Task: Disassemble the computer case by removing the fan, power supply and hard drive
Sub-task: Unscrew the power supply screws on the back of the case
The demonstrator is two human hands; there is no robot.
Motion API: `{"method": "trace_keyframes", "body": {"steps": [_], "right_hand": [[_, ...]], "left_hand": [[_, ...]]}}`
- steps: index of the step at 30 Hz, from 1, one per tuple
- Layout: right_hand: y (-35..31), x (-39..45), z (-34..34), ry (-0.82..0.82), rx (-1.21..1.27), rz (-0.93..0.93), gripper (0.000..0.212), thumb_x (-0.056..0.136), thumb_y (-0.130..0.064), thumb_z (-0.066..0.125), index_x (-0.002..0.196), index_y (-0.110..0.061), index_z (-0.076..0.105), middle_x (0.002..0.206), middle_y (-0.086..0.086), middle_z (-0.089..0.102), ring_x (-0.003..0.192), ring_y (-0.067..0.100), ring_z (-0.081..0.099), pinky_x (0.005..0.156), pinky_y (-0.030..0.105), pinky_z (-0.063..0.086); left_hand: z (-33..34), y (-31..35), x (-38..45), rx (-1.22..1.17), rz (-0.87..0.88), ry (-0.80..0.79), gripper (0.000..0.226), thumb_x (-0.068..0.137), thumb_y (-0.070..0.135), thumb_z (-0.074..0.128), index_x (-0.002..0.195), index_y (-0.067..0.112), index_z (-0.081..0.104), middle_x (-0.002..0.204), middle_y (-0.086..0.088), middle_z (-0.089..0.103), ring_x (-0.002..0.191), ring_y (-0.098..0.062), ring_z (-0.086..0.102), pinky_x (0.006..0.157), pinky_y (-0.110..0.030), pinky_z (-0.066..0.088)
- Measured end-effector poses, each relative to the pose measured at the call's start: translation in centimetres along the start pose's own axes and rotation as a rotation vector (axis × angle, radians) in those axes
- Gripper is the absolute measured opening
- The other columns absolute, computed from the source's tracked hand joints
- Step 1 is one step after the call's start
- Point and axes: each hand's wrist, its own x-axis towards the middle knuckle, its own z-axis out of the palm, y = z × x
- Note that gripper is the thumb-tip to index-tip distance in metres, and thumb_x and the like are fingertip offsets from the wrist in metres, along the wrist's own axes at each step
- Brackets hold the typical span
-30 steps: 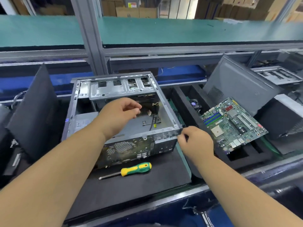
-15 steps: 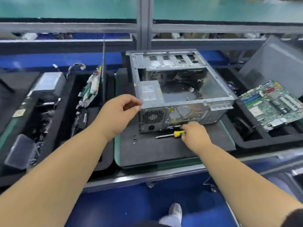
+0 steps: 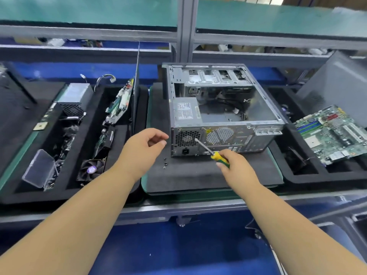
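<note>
The open computer case (image 3: 224, 110) is set on a dark foam mat (image 3: 198, 173) just beyond both hands, its rear panel turned toward them. Inside the case, at its near left corner and straight ahead of the left hand, the grey power supply (image 3: 185, 112) is seated, its honeycomb vent showing through the rear panel. Out past the right hand, a green motherboard (image 3: 333, 133) is propped in a black foam tray (image 3: 309, 175), and to the left of the left hand a second tray (image 3: 65, 187) is filled with loose parts (a separate power unit (image 3: 76, 98), a fan (image 3: 90, 169) and a clear plastic box (image 3: 38, 168) among them). The left hand (image 3: 142, 150) is held above the mat with fingers loosely curled and nothing in it. A yellow-and-green screwdriver (image 3: 211, 152) is gripped by the right hand (image 3: 237, 167), its tip laid against the vent. A few small screws (image 3: 165, 163) are scattered on the mat between the hands.
</note>
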Motion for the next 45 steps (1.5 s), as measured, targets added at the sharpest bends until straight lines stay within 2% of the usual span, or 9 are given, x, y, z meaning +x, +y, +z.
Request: {"method": "trace_keyframes", "body": {"steps": [2, 6, 10, 13, 16, 24, 32, 39, 45], "right_hand": [[-0.7, -1.2, -0.9, -0.011, 0.157, 0.025, 0.012, 0.096, -0.03, 0.06, 0.1, -0.039, 0.053, 0.089, -0.013, 0.059, 0.08, 0.015, 0.055, 0.068, 0.036, 0.049], [-1.4, -2.4, -1.9, 0.006, 0.407, 0.093, 0.003, 0.094, -0.036, 0.061, 0.093, -0.035, 0.058, 0.085, -0.01, 0.065, 0.078, 0.01, 0.058, 0.07, 0.033, 0.048], [-2.3, -2.5, -2.3, -0.014, 0.578, 0.19, 0.01, 0.096, -0.035, 0.055, 0.089, -0.031, 0.061, 0.076, -0.008, 0.068, 0.067, 0.01, 0.056, 0.059, 0.029, 0.046], [-2.8, -2.7, -2.2, -0.057, 0.585, 0.268, 0.017, 0.097, -0.036, 0.05, 0.09, -0.024, 0.06, 0.071, -0.004, 0.065, 0.06, 0.014, 0.056, 0.06, 0.032, 0.047], [-3.6, -2.9, -1.8, -0.084, 0.591, 0.327, 0.019, 0.096, -0.036, 0.049, 0.092, -0.021, 0.061, 0.071, -0.003, 0.063, 0.049, 0.011, 0.054, 0.054, 0.027, 0.044], [-5.8, -2.8, -0.6, -0.044, 0.575, 0.425, 0.021, 0.097, -0.036, 0.049, 0.094, -0.021, 0.063, 0.074, -0.002, 0.065, 0.052, 0.012, 0.054, 0.051, 0.025, 0.044], [-6.9, -2.9, 0.0, 0.04, 0.588, 0.478, 0.023, 0.094, -0.033, 0.051, 0.093, -0.016, 0.066, 0.071, -0.001, 0.065, 0.054, 0.014, 0.055, 0.057, 0.028, 0.047], [-7.0, -3.1, -0.5, 0.075, 0.59, 0.501, 0.022, 0.093, -0.032, 0.052, 0.094, -0.016, 0.067, 0.072, -0.001, 0.065, 0.055, 0.014, 0.054, 0.05, 0.024, 0.044], [-7.4, -3.0, -0.6, 0.051, 0.617, 0.512, 0.022, 0.095, -0.031, 0.051, 0.097, -0.015, 0.067, 0.074, 0.001, 0.065, 0.056, 0.016, 0.054, 0.057, 0.029, 0.047]], "left_hand": [[1.0, 1.1, -0.6, -0.016, 0.013, 0.013, 0.021, 0.09, 0.013, 0.064, 0.091, 0.033, 0.07, 0.085, 0.013, 0.066, 0.075, 0.001, 0.057, 0.068, -0.005, 0.042], [2.7, 3.2, -1.4, -0.026, 0.038, 0.018, 0.022, 0.089, 0.014, 0.063, 0.092, 0.034, 0.07, 0.085, 0.014, 0.066, 0.074, 0.002, 0.057, 0.067, -0.009, 0.046], [4.1, 4.5, -1.7, -0.013, 0.081, 0.044, 0.023, 0.089, 0.013, 0.062, 0.092, 0.035, 0.069, 0.087, 0.01, 0.066, 0.077, -0.001, 0.058, 0.066, -0.011, 0.049], [4.7, 4.7, -1.8, 0.021, 0.092, 0.028, 0.023, 0.088, 0.014, 0.062, 0.093, 0.035, 0.067, 0.086, 0.015, 0.065, 0.076, 0.001, 0.057, 0.069, -0.011, 0.047], [4.7, 4.4, -1.5, 0.099, 0.114, 0.014, 0.022, 0.088, 0.014, 0.062, 0.096, 0.034, 0.066, 0.088, 0.014, 0.064, 0.081, -0.001, 0.058, 0.077, -0.021, 0.05], [2.7, 2.7, 0.9, 0.587, 0.268, -0.153, 0.053, 0.088, 0.027, 0.066, 0.137, 0.021, 0.047, 0.139, 0.003, 0.046, 0.131, -0.018, 0.04, 0.11, -0.037, 0.035], [1.9, 2.1, 2.1, 0.735, 0.389, -0.26, 0.066, 0.091, 0.031, 0.062, 0.148, 0.018, 0.033, 0.153, 0.002, 0.032, 0.141, -0.019, 0.027, 0.115, -0.032, 0.021], [1.7, 2.2, 2.9, 0.736, 0.397, -0.253, 0.06, 0.092, 0.032, 0.06, 0.146, 0.018, 0.037, 0.149, 0.002, 0.038, 0.138, -0.021, 0.03, 0.115, -0.035, 0.026], [1.8, 2.1, 3.2, 0.741, 0.394, -0.239, 0.056, 0.093, 0.031, 0.059, 0.144, 0.02, 0.039, 0.147, 0.003, 0.041, 0.136, -0.02, 0.032, 0.113, -0.036, 0.03]]}}
